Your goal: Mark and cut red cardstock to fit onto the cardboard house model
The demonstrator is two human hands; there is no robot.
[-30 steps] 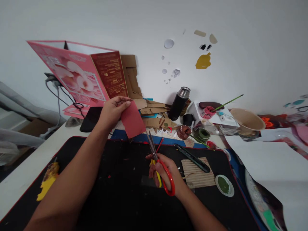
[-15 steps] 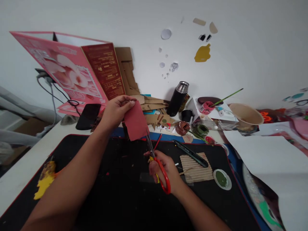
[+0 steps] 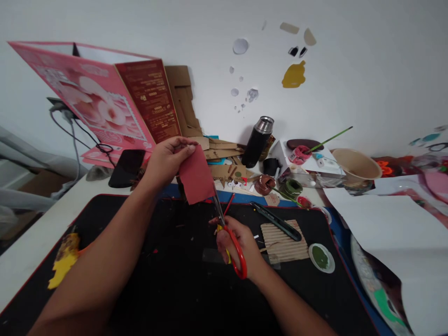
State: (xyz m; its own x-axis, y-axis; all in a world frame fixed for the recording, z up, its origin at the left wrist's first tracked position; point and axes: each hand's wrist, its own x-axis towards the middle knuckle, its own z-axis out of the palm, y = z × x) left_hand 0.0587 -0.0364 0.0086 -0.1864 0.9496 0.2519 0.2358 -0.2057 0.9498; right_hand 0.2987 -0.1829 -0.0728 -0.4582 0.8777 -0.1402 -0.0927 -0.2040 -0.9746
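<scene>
A reddish-pink piece of paper or thin card [image 3: 196,176] hangs from my left hand [image 3: 173,156], pinched at its top edge between thumb and fingers. My right hand [image 3: 238,240] grips a pair of scissors [image 3: 239,261] by red and yellow handles. The blades point up and away, with their tips at the lower right edge of the sheet. Whether they are cutting into it I cannot tell. Both hands are above a black mat [image 3: 168,280].
A craft knife [image 3: 276,221] lies across corrugated cardboard [image 3: 285,247], beside a dish of green paint [image 3: 321,258]. Behind stand a black flask [image 3: 257,144], paint jars [image 3: 265,185] and a pink box [image 3: 105,102]. A phone [image 3: 126,168] and a yellow piece [image 3: 63,268] are at left.
The view has shifted slightly. My hands, the sheet and the scissors keep nearly the same places relative to each other.
</scene>
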